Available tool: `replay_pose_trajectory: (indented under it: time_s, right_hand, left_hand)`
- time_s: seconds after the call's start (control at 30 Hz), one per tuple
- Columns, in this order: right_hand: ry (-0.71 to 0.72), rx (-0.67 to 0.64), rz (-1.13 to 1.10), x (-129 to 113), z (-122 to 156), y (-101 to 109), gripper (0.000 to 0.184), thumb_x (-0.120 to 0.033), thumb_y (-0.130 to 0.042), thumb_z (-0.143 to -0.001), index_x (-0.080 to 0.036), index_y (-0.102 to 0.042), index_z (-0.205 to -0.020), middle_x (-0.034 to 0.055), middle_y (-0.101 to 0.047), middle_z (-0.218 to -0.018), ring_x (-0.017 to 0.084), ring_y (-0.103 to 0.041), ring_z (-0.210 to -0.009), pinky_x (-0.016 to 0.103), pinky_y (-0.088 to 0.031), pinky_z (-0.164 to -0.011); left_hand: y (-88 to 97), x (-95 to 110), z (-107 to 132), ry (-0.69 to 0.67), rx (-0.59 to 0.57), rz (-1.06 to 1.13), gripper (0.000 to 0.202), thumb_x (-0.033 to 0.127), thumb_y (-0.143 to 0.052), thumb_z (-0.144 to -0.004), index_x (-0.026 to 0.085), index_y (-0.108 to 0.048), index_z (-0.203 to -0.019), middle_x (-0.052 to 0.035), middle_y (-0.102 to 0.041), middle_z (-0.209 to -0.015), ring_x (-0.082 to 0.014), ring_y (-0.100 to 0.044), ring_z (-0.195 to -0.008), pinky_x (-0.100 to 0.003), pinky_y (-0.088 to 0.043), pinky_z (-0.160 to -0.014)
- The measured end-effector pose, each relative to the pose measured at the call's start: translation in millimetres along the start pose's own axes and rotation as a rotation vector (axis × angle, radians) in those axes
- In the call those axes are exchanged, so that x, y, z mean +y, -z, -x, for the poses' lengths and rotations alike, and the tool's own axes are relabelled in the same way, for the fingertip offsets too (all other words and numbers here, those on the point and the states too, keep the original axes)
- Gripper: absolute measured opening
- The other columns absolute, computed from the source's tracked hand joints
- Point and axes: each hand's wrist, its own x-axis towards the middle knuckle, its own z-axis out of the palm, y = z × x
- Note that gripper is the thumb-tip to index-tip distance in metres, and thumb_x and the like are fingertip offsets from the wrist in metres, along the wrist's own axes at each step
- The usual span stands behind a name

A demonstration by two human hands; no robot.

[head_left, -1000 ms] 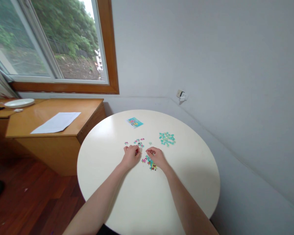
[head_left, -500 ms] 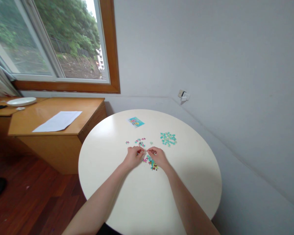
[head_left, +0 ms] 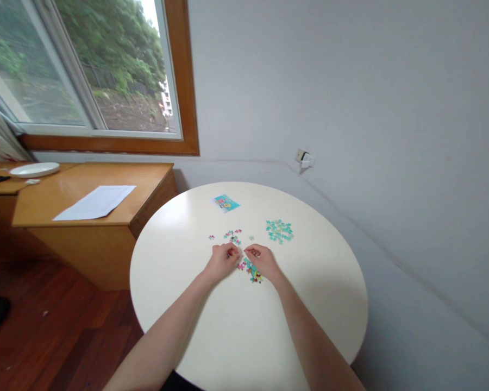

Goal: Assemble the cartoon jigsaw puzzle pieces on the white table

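Observation:
On the round cream table [head_left: 244,326] my left hand [head_left: 220,260] is curled, its fingertips pinching a small red and pink puzzle piece [head_left: 230,253]. My right hand [head_left: 262,260] is also curled, its fingertips pinched on a small piece I can barely make out. The two hands nearly touch at the fingertips. Below them lies a small joined patch of colourful pieces [head_left: 251,270]. Loose pink and teal pieces [head_left: 232,235] lie just beyond my left hand.
A heap of teal pieces [head_left: 279,230] lies to the right and a small picture card [head_left: 225,203] sits near the table's far edge. A wooden desk [head_left: 85,212] with a paper sheet [head_left: 94,202] and a white plate [head_left: 34,169] stands left, under a window. Walls are close behind.
My left hand has moved right toward my right hand, so the fingertips have come close together. The view shifted slightly.

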Motion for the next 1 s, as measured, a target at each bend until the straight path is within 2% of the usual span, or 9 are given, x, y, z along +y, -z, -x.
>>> replay_pose_trajectory:
  time_s: [0.23,0.47,0.63,0.7,0.77,0.87,1.0]
  right_hand:
    - [0.025,-0.053,-0.023,-2.2,2.3,0.5,0.018,-0.031,-0.053,-0.072,-0.017,-0.065,-0.073,0.0014,-0.064,-0.067,0.014,-0.057,-0.065,0.025,-0.045,-0.065]
    - [0.008,-0.071,-0.024,-2.4,1.7,0.4,0.018,-0.031,-0.053,-0.073,-0.018,-0.065,-0.071,0.0013,-0.064,-0.067,0.014,-0.057,-0.065,0.025,-0.044,-0.064]
    - [-0.056,0.024,-0.167,0.3,-2.1,-1.1,0.021,-0.035,-0.056,-0.069,-0.016,-0.064,-0.066,0.0004,-0.061,-0.058,0.012,-0.052,-0.054,0.024,-0.04,-0.054]
    - [-0.072,0.071,-0.223,0.3,-3.6,0.2,0.022,-0.037,-0.058,-0.067,-0.016,-0.064,-0.065,0.0006,-0.061,-0.058,0.012,-0.051,-0.053,0.024,-0.039,-0.053]
    - [-0.085,0.116,-0.288,-0.5,-4.6,2.9,0.022,-0.038,-0.061,-0.066,-0.016,-0.065,-0.064,0.001,-0.062,-0.06,0.013,-0.051,-0.055,0.025,-0.04,-0.055]
    - [-0.119,0.168,-0.399,-0.6,-5.4,7.8,0.025,-0.041,-0.066,-0.063,-0.017,-0.065,-0.065,0.0007,-0.061,-0.059,0.014,-0.053,-0.059,0.027,-0.042,-0.06]
    - [-0.151,0.235,-0.504,5.8,-7.5,11.5,0.028,-0.045,-0.07,-0.06,-0.017,-0.067,-0.066,-0.0003,-0.057,-0.056,0.013,-0.051,-0.06,0.027,-0.042,-0.061]
  left_hand:
    - [-3.3,-5.7,0.1,-0.005,0.011,0.066,0.01,0.018,-0.049,-0.073,0.016,-0.056,-0.066,0.0029,-0.056,-0.056,-0.0087,-0.049,-0.055,-0.019,-0.037,-0.056]
    - [-2.1,-3.4,0.4,0.006,-0.01,0.089,0.014,0.016,-0.044,-0.077,0.016,-0.058,-0.075,0.0019,-0.058,-0.057,-0.0098,-0.051,-0.057,-0.019,-0.037,-0.055]
    - [-1.5,4.7,4.3,-0.036,-0.018,0.118,0.017,0.016,-0.042,-0.079,0.016,-0.059,-0.079,0.0001,-0.06,-0.064,-0.0105,-0.052,-0.061,-0.02,-0.04,-0.06]
    - [-1.8,11.1,7.7,-0.091,-0.043,0.12,0.016,0.016,-0.043,-0.079,0.016,-0.059,-0.08,-0.0004,-0.061,-0.067,-0.011,-0.054,-0.065,-0.021,-0.041,-0.064]
    - [-3.1,17.8,11.4,-0.134,-0.118,0.133,0.015,0.016,-0.044,-0.079,0.015,-0.059,-0.079,-0.0004,-0.061,-0.066,-0.0111,-0.054,-0.065,-0.021,-0.041,-0.066]
    - [-7.1,24.4,15.4,-0.156,-0.225,0.129,0.016,0.019,-0.043,-0.081,0.015,-0.059,-0.079,-0.0004,-0.06,-0.065,-0.0107,-0.051,-0.061,-0.02,-0.039,-0.061]
    - [-12.5,24.7,16.5,-0.141,-0.272,0.116,0.018,0.019,-0.042,-0.081,0.014,-0.059,-0.078,0.0017,-0.052,-0.059,-0.0095,-0.043,-0.056,-0.019,-0.033,-0.055]
